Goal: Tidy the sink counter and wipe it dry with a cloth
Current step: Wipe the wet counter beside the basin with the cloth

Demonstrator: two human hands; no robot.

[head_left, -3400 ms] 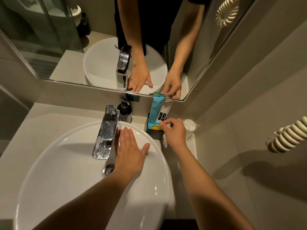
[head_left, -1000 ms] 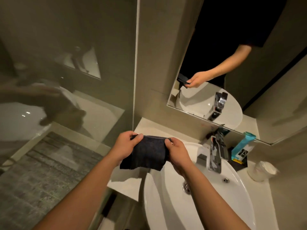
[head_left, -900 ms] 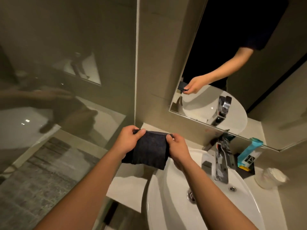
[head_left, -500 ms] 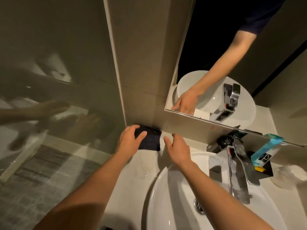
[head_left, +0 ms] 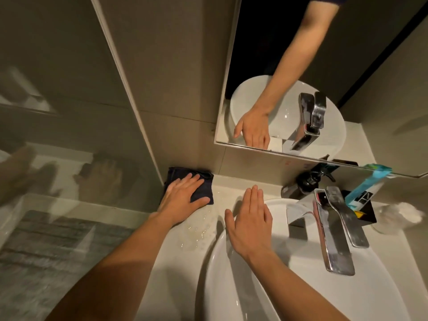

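Observation:
A folded dark cloth (head_left: 203,180) lies flat in the back left corner of the pale counter (head_left: 183,269), against the wall. My left hand (head_left: 183,198) presses on the cloth with fingers spread flat. My right hand (head_left: 251,220) rests flat and open on the back left rim of the white basin (head_left: 301,295), holding nothing. A puddle of water (head_left: 196,230) shines on the counter between the cloth and the basin.
A chrome tap (head_left: 335,230) stands over the basin. Behind it are a dark pump bottle (head_left: 301,184), a black holder with a blue tube (head_left: 368,188) and a white-capped glass jar (head_left: 398,216). A glass shower screen (head_left: 69,135) bounds the counter's left; a mirror (head_left: 301,77) hangs above.
Both hands held the cloth up a second ago. It now lies in the counter corner under my left hand, and my right hand has let go and moved onto the basin rim.

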